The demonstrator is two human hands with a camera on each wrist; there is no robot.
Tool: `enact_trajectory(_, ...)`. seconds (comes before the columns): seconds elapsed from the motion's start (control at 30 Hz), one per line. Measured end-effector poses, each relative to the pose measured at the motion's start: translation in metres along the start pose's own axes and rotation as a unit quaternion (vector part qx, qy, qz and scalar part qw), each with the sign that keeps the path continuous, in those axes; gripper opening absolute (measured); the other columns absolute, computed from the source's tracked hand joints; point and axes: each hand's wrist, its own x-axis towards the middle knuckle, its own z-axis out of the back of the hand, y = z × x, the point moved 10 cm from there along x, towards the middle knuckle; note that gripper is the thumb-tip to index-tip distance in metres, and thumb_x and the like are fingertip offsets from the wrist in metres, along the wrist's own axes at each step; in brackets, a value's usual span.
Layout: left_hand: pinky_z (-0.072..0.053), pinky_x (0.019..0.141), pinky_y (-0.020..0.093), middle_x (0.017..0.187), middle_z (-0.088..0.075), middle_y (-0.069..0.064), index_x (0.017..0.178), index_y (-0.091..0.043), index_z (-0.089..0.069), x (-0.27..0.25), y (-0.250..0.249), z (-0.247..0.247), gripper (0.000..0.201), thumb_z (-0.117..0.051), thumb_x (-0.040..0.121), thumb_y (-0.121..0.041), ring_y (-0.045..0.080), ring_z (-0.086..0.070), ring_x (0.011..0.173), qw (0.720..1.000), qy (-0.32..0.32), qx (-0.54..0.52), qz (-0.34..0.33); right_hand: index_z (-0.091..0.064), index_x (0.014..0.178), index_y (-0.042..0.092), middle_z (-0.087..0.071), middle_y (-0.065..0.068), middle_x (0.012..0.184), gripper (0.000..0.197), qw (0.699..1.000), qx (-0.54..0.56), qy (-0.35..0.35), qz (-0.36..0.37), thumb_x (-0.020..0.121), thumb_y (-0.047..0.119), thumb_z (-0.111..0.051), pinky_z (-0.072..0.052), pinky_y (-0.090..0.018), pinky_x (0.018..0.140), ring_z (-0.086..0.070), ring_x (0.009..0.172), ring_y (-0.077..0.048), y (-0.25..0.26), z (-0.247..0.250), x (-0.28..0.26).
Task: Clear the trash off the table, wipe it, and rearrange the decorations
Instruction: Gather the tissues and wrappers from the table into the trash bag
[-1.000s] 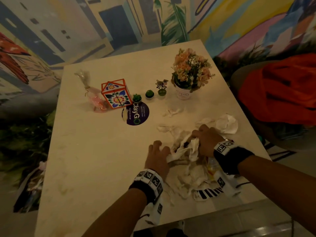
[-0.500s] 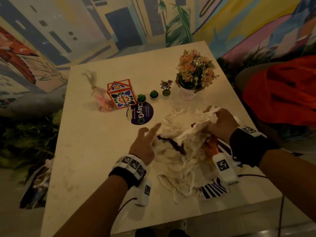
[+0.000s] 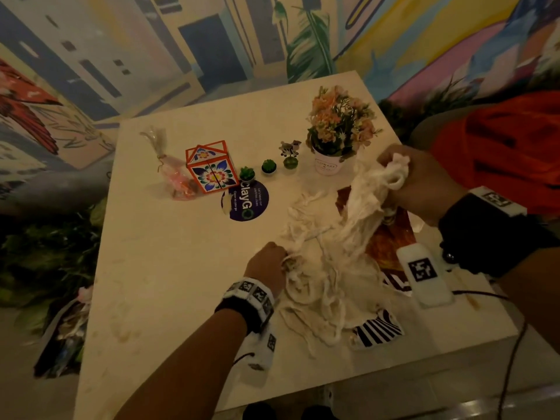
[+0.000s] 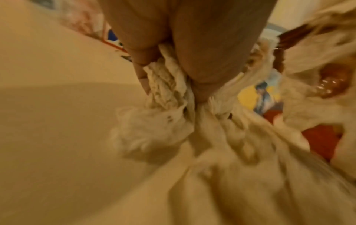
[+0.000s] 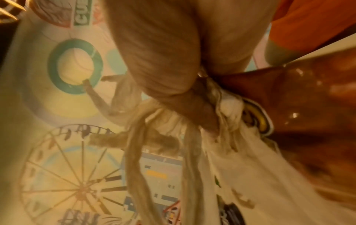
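A heap of crumpled white tissue trash (image 3: 327,268) lies on the cream table (image 3: 169,268) near its front right. My left hand (image 3: 268,263) grips the heap's left edge, fingers curled into the tissue (image 4: 167,85). Raised above the table near the flower pot, my right hand (image 3: 418,177) clutches a bunch of tissue (image 3: 394,171) together with a brown wrapper (image 5: 308,94); strands (image 5: 134,152) hang down from it. A row of decorations stands behind: a flower pot (image 3: 333,137), a zebra figurine (image 3: 289,150), small green cacti (image 3: 268,166), a floral orange box (image 3: 210,168) and a pink wrapped gift (image 3: 174,174).
A round purple sticker (image 3: 245,200) sits on the table by the box. A striped black-and-white wrapper (image 3: 378,330) lies near the front edge. Something with an orange cover (image 3: 500,140) stands to the right of the table. Painted walls surround it; plants and litter lie on the floor at left.
My left hand went from open above the table to gripping the heap's left edge. My right hand lifted its bunch of tissue up and to the right, and more tissue now trails from it.
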Motion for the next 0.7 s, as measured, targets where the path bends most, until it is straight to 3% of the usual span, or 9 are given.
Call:
enact_trajectory(0.07, -0.032, 0.066, 0.029, 0.077, -0.049, 0.001, 0.081, -0.011, -0.053, -0.003, 0.014, 0.023, 0.007, -0.057, 0.085, -0.015, 0.029, -0.050, 0.080, 0.998, -0.037, -0.039, 0.042, -0.053, 0.079, 0.004, -0.053, -0.002, 0.071, 0.025, 0.999, 0.044, -0.007, 0.024, 0.063, -0.003, -0.070, -0.044, -0.027, 0.055, -0.050, 0.068, -0.015, 0.017, 0.004, 0.002)
enact_trajectory(0.13, -0.041, 0.060, 0.032, 0.066, -0.050, 0.002, 0.074, -0.011, -0.049, -0.008, 0.030, 0.047, 0.016, -0.063, 0.081, -0.015, 0.028, -0.053, 0.068, 0.988, -0.069, -0.102, 0.094, -0.055, 0.081, 0.010, -0.058, 0.000, 0.078, 0.026, 0.996, 0.091, -0.017, 0.011, 0.070, -0.013, -0.062, -0.049, -0.024, 0.062, -0.055, 0.075, -0.012, 0.014, 0.002, 0.004)
enact_trajectory(0.2, -0.054, 0.060, 0.038, 0.067, -0.060, 0.010, 0.071, -0.013, -0.050, -0.015, 0.041, 0.068, 0.018, -0.066, 0.078, -0.013, 0.030, -0.062, 0.065, 0.971, -0.093, -0.176, 0.131, -0.057, 0.084, 0.021, -0.062, 0.001, 0.088, 0.041, 0.996, 0.089, -0.011, -0.012, 0.077, -0.019, -0.054, -0.050, -0.033, 0.076, -0.059, 0.087, -0.017, 0.001, -0.008, 0.003)
enact_trajectory(0.27, -0.054, 0.064, 0.043, 0.070, -0.062, 0.012, 0.068, -0.015, -0.050, -0.022, 0.047, 0.087, 0.018, -0.067, 0.076, -0.011, 0.034, -0.062, 0.070, 0.959, -0.129, -0.206, 0.143, -0.057, 0.084, 0.028, -0.063, 0.004, 0.089, 0.041, 0.997, 0.073, 0.004, -0.020, 0.079, -0.013, -0.058, -0.047, -0.037, 0.081, -0.059, 0.091, -0.019, -0.007, -0.020, 0.003)
enact_trajectory(0.37, -0.050, 0.065, 0.042, 0.074, -0.061, 0.011, 0.074, -0.016, -0.053, -0.030, 0.048, 0.111, 0.016, -0.066, 0.073, -0.008, 0.033, -0.060, 0.073, 0.940, -0.177, -0.256, 0.138, -0.056, 0.079, 0.027, -0.063, 0.000, 0.084, 0.033, 0.995, 0.091, -0.013, -0.037, 0.068, -0.002, -0.065, -0.049, -0.039, 0.076, -0.059, 0.087, -0.023, -0.006, -0.019, 0.007)
enact_trajectory(0.47, -0.052, 0.066, 0.037, 0.074, -0.065, 0.007, 0.070, -0.031, -0.059, -0.031, 0.051, 0.116, 0.027, -0.062, 0.073, -0.004, 0.029, -0.061, 0.070, 0.915, -0.172, -0.334, 0.146, -0.057, 0.082, 0.022, -0.064, -0.005, 0.086, 0.032, 0.998, 0.063, -0.004, -0.012, 0.057, 0.004, -0.067, -0.052, -0.041, 0.075, -0.062, 0.088, -0.027, 0.008, -0.020, 0.011)
enact_trajectory(0.53, -0.048, 0.059, 0.037, 0.060, -0.062, 0.010, 0.054, -0.021, -0.058, -0.031, 0.055, 0.117, 0.022, -0.056, 0.069, -0.005, 0.027, -0.057, 0.059, 0.909, -0.168, -0.342, 0.169, -0.052, 0.074, 0.027, -0.059, 0.002, 0.076, 0.039, 1.000, -0.003, 0.020, 0.003, 0.062, -0.004, -0.072, -0.046, -0.034, 0.072, -0.056, 0.077, -0.020, 0.013, -0.027, 0.013)
enact_trajectory(0.6, -0.049, 0.053, 0.039, 0.056, -0.061, 0.015, 0.057, -0.006, -0.059, -0.033, 0.056, 0.122, 0.011, -0.053, 0.066, -0.009, 0.026, -0.055, 0.053, 0.904, -0.179, -0.341, 0.185, -0.054, 0.073, 0.027, -0.058, 0.002, 0.074, 0.036, 0.996, -0.081, 0.028, 0.028, 0.069, -0.004, -0.072, -0.045, -0.035, 0.071, -0.055, 0.073, -0.018, 0.017, -0.033, 0.016)
enact_trajectory(0.7, -0.046, 0.051, 0.033, 0.053, -0.058, 0.013, 0.064, -0.001, -0.064, -0.035, 0.049, 0.136, 0.013, -0.053, 0.070, -0.004, 0.024, -0.054, 0.049, 0.891, -0.195, -0.369, 0.180, -0.052, 0.069, 0.023, -0.056, -0.001, 0.072, 0.026, 0.987, -0.140, 0.009, 0.079, 0.072, 0.005, -0.070, -0.046, -0.044, 0.068, -0.054, 0.073, -0.024, 0.037, -0.034, 0.021)
